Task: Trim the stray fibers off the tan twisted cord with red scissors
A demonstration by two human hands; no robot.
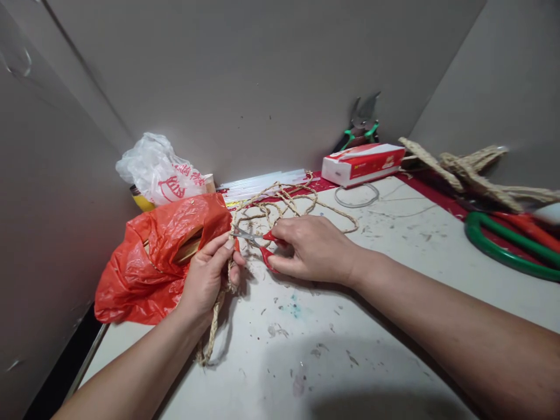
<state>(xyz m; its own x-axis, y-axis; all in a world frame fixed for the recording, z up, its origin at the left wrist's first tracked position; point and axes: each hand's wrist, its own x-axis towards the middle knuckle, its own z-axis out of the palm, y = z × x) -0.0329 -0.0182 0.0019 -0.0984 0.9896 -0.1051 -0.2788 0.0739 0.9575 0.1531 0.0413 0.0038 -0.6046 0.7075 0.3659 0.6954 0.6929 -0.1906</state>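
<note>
My left hand pinches a braided straw rope between thumb and fingers. One part of it hangs below the hand to the table. My right hand is closed on the red handles of small scissors, with fingers in the loops. Their metal blades are parted and point left, at the rope just above my left fingertips. Behind the scissors, more of the rope lies in loose loops across the table. Whether the blades touch the strands is too small to tell.
Left stands a red plastic bag with a white bag behind it. Clear sticks, a red-white box, pruning shears and a wire coil lie along the back. Green-handled shears and thick braids sit right.
</note>
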